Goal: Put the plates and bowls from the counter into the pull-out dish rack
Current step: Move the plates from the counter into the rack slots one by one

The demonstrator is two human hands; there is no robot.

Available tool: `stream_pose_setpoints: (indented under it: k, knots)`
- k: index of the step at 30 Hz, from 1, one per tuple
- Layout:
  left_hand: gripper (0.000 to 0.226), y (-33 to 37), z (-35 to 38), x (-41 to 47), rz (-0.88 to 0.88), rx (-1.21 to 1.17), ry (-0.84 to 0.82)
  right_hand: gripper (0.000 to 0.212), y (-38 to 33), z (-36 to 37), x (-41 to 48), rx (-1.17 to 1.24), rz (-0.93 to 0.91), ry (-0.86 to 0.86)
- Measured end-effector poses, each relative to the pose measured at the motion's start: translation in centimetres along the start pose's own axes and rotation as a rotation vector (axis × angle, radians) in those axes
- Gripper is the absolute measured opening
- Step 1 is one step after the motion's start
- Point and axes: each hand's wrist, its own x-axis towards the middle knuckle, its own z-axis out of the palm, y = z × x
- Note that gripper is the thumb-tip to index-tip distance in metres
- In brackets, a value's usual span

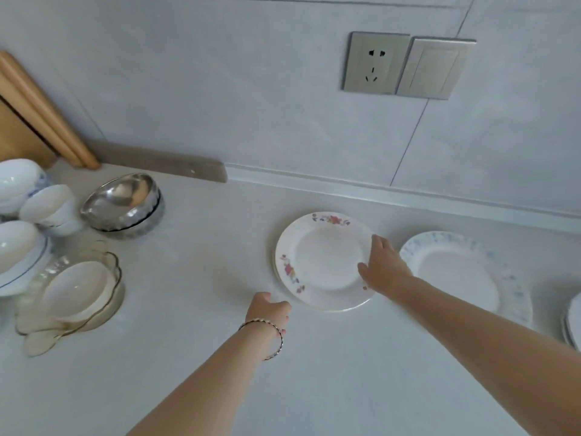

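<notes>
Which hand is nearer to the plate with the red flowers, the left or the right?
Right. The right hand touches the right rim of the flowered plate; the left hand is just off its lower-left edge, apparently not touching.

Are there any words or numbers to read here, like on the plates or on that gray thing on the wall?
None: no word, number or brand name can be read anywhere.
The flowered plate has only painted flowers, no letters.
The speckled plate has only pale blue specks.
The wall socket shows only plug holes, and the switch beside it is blank.
</notes>
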Motion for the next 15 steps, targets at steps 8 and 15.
stream_pose_setpoints:
  k: [8,15]
  knots:
    - [0.029,1.2,3.6,5.0,-0.014,-0.076,0.064,0.051,0.5,1.9,7.8,0.119,0.213,-0.07]
    - [0.041,1.5,2.5,5.2,-0.103,-0.175,0.072,0.055,0.3,2.6,7.5,0.232,0.294,-0.09]
